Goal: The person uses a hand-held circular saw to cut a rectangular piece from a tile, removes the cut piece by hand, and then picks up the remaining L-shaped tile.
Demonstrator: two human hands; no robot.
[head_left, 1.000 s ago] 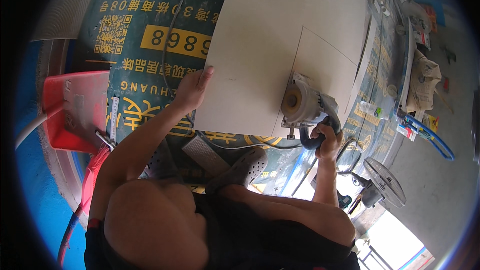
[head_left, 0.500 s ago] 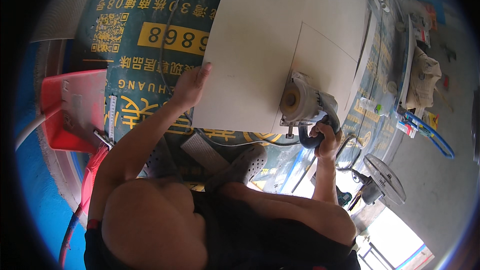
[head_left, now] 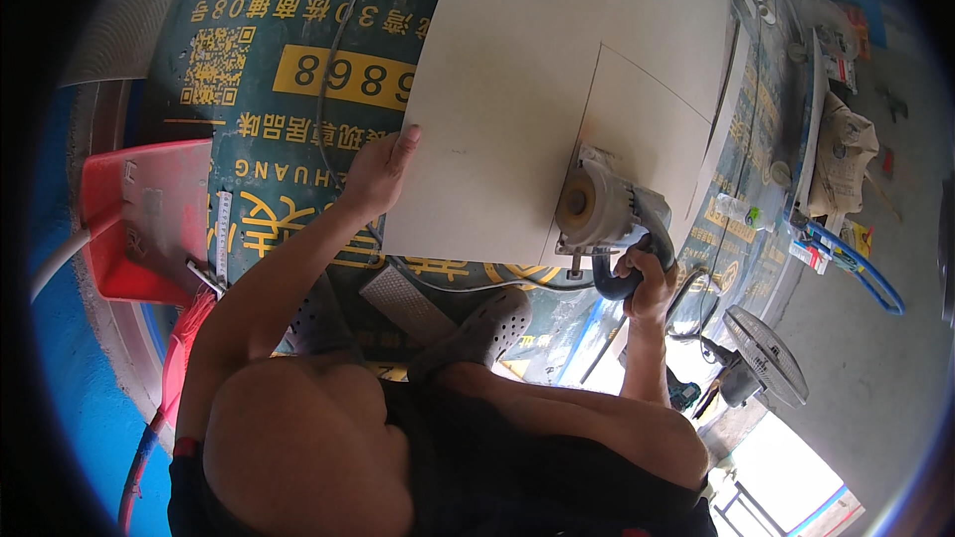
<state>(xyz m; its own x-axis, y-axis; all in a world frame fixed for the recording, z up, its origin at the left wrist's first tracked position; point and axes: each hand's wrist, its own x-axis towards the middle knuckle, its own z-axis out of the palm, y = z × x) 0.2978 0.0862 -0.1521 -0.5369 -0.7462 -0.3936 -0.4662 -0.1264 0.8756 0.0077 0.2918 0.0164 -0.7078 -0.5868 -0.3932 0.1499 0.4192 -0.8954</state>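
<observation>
A green sheet (head_left: 279, 0) with yellow printing covers the floor (head_left: 875, 358), which shows bare and grey at the right. On the sheet lies a large pale board (head_left: 517, 89) — flat, its near edge toward the person's grey clogs (head_left: 497, 328). A grey cable (head_left: 343, 50), a perforated strip (head_left: 408, 306) and a white ruler (head_left: 224, 229) rest there too.

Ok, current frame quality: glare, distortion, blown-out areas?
Head view: bright patch at lower right blown out; head view: glare washes out part of the green sheeting left of the fan; head view: fisheye bows the left edge of the pale panel, corners go black; head view: power tool reads clearly, no obvious motion blur.
</observation>
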